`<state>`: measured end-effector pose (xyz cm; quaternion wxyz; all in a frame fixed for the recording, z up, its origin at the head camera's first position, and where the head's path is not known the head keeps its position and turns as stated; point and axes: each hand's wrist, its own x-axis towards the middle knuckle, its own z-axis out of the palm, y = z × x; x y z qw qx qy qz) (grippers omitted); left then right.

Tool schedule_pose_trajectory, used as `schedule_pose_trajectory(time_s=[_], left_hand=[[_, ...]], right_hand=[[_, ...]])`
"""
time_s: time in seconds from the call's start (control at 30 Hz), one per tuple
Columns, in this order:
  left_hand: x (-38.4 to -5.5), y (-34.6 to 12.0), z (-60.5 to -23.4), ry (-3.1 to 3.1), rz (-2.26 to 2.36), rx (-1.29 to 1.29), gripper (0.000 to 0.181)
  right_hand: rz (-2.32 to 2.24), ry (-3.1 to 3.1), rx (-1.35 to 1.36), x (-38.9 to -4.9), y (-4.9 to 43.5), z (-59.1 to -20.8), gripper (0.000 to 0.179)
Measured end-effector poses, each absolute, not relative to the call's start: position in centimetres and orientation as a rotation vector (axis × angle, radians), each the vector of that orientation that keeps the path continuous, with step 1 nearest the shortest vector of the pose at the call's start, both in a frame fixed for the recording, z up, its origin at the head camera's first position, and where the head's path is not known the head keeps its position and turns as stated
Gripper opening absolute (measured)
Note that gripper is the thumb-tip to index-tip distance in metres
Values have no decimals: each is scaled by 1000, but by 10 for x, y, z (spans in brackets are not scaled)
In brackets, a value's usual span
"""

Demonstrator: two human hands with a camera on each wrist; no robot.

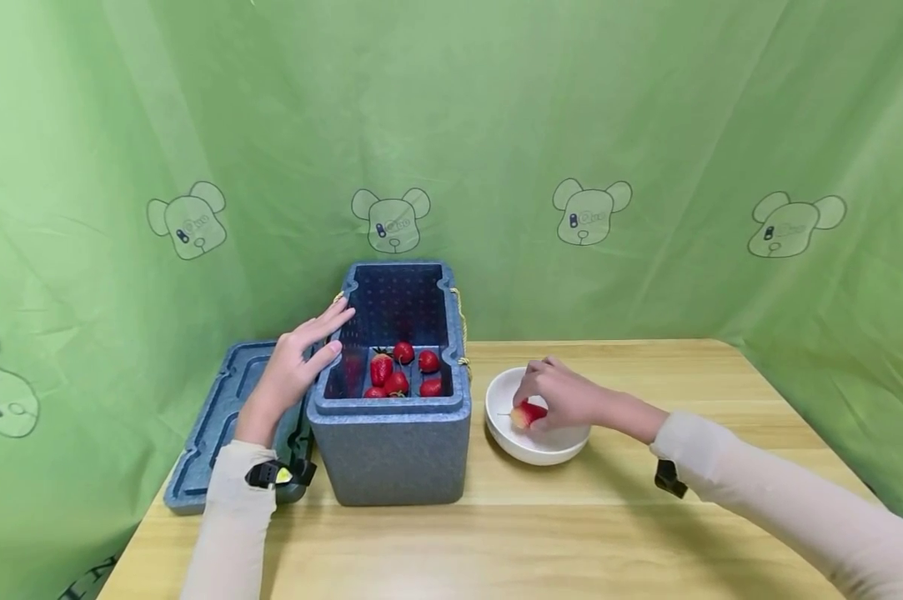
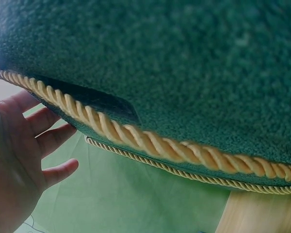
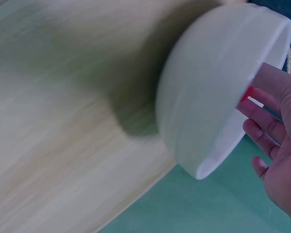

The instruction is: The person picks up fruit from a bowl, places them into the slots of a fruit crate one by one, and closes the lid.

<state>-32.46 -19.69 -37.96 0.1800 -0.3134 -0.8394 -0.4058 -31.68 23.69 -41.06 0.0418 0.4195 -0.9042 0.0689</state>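
My left hand [image 1: 293, 367] rests its extended fingers on the left rim of a blue-grey foam cooler box [image 1: 391, 458]. Inside the box lie several red strawberries [image 1: 381, 369], some with green leaves. In the left wrist view the fingers [image 2: 53, 141] are spread beside the box wall, behind a twisted yellow rope handle [image 2: 155, 145]. Over a white bowl [image 1: 534, 454], my right hand [image 1: 567, 396] pinches a strawberry [image 1: 526, 415], red with a pale yellow stem end. The right wrist view shows the fingertips inside the rim, with only a bit of red visible.
The box's blue-grey lid [image 1: 203, 450] lies on the wooden table [image 1: 526, 542], left of the box and partly behind the left forearm. A green curtain [image 1: 489, 108] with bear-head prints hangs behind and at both sides. The bowl stands just right of the box.
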Motion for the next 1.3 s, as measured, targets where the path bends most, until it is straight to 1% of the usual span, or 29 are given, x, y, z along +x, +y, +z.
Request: schedule_pose_trajectory(time_s=[0.37, 0.77, 1.1, 1.3], left_hand=[[-325, -197, -380, -2382, -1142, -883, 51], [-324, -196, -380, -2386, -1142, -881, 51], [-324, -198, -378, -2388, -1146, -882, 51], [-324, -197, -378, -2398, -1149, -888, 50]], right_hand=[[264, -2669, 1219, -318, 234, -382, 33], [320, -2640, 1131, -318, 234, -351, 34], [339, -2614, 1076, -319, 225, -305, 41], [378, -2562, 1083, -321, 215, -272, 41]])
